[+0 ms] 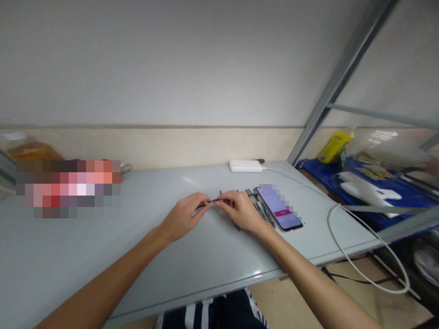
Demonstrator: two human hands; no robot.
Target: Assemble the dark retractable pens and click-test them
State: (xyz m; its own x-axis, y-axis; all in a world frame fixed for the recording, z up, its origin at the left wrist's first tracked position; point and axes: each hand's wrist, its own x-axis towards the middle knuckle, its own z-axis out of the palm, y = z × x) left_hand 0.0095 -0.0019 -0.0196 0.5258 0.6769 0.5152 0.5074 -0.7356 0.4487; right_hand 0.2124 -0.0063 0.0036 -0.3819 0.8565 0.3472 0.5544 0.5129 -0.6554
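Observation:
My left hand (187, 214) is closed in a pinch on one end of a thin, dark and pale pen-like stick (213, 201). Its other end is in the fingers of my right hand (240, 210), also closed in a pinch. The stick is held roughly level just above the desk, and its exact kind is too small to make out. Beside and partly behind my right hand lie several slim grey and dark pen-like pieces (265, 212). A phone (283, 212) with a lit screen lies to the right of them.
The grey desk (137, 265) meets a wall at the back. Near it sits a white power strip (245, 166), whose white cable (334, 228) loops over the right edge. A metal frame post (322, 109) and a blue surface (363, 178) with a yellow packet (334, 146) stand at right. Blurred-out items are at left.

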